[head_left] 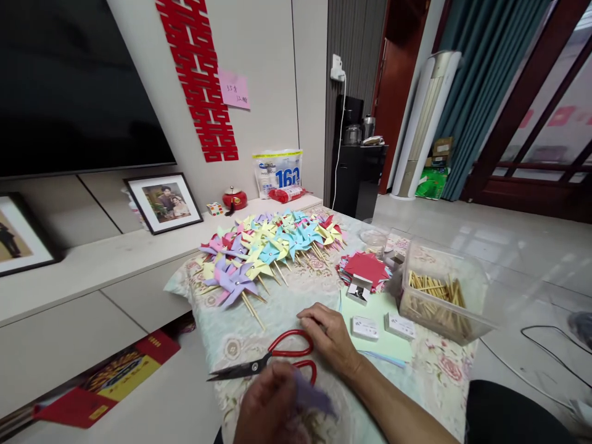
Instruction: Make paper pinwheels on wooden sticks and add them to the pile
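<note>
my right hand [329, 340] rests loosely curled, fingers on the red scissors [272, 359] handles; my left hand [271, 410], just nearer than the scissors, pinches a blurred purple paper [311, 398]. i'd seat fingers in both loops before lifting.

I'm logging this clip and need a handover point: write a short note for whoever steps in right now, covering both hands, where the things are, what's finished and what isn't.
Left hand: holds a purple paper piece, blurred, low over the table edge.
Right hand: rests on the red-handled scissors, which lie on the floral tablecloth; it is not gripping them.
Things: red paper squares stacked mid-table; clear box of wooden sticks to the right; small white boxes on a green sheet.
Done: a big pile of finished pinwheels on sticks at the far end.
Left: the purple piece is not yet a pinwheel; red squares untouched.
</note>
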`<state>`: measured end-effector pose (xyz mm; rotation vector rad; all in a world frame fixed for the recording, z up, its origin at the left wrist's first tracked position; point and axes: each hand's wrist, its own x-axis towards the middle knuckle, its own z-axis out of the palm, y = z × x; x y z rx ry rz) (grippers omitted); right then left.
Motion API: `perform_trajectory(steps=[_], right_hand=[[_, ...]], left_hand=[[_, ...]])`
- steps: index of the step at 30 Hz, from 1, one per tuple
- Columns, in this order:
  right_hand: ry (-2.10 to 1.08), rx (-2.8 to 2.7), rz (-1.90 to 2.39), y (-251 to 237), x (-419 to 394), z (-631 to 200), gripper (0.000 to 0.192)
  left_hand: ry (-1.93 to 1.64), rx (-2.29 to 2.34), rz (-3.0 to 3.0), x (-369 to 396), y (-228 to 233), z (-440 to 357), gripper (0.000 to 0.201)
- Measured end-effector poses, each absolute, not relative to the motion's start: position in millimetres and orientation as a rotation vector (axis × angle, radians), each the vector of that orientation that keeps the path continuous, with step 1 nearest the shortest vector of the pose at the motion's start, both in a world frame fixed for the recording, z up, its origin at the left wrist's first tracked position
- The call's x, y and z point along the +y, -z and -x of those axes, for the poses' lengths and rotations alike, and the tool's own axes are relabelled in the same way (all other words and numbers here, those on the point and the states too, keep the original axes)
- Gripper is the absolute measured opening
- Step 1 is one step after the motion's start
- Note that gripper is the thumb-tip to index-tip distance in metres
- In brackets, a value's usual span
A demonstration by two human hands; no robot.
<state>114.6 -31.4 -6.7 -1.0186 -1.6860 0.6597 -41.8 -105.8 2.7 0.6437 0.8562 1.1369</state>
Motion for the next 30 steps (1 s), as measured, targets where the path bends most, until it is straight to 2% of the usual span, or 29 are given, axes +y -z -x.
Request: perform_trajectory(steps=[4,8,15,21,25,30], right_hand=[[-0.843,-1.295,1.079,6.0,-20.8,-122.0,0.026],[-0.934,-1.038,1.092,9.7,-14.3,-128.6,0.033],[-0.938,-1.016,1.176,-2.8,0.8,-155.9,0.042],[-1.122,-1.188,1.150,-26.0,22.6,-181.8,0.051],[-1.263,-1.221,1.044,-23.6,24.5,-190.5,0.058],[-1.377,-1.210,0.994,-16.5,23.8,-196.0,0.056]], left_hand=[[-1.486,0.866,-0.430,-38.0,-38.9,7.5,0.028],[-1.616,0.857,-0.346,16.6,-36.4,-22.0,0.034],[-1.510,0.924,-0.432,16.8,-2.4,-32.6,0.042],[-1.457,0.925,-0.542,16.7,-3.4,-30.4,0.055],[-1.385,0.873,-0.581,15.6,-3.6,-32.4,0.065],[-1.274,0.899,-0.542,10.8,-5.1,-36.5,0.058]])
